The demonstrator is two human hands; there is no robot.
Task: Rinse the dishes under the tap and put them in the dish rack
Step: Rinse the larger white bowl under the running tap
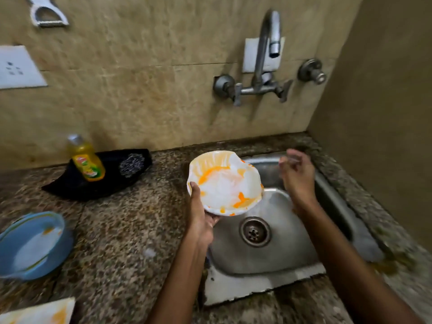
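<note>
**Stained bowl held at the sink's left edge**

My left hand [201,216] grips a white bowl [225,183] from below, thumb hooked over the near rim and fingers curled under its base. The bowl is tilted towards me, so I see its inside, which is smeared with orange streaks. It hangs over the left edge of the steel sink [280,249], above and to the left of the drain [255,231].

My right hand [295,174] is raised over the back of the basin, just beside the bowl but not touching it. Its fingers look loosely curled and hold nothing, though they are blurred and I cannot tell their pose any closer than that.

The tap [268,47] stands on the tiled wall above the sink, its spout well above both hands. I see no stream of water from it.

On the speckled stone bench [131,230] to my left, a blue bowl [32,244] with white and orange residue sits near the edge of the view. A white plate [42,312] with orange marks shows at the lower left corner. Further back, against the wall, a black tray [98,181] carries a yellow bottle of dish soap [85,160] and a steel scrubber [131,165].
</note>
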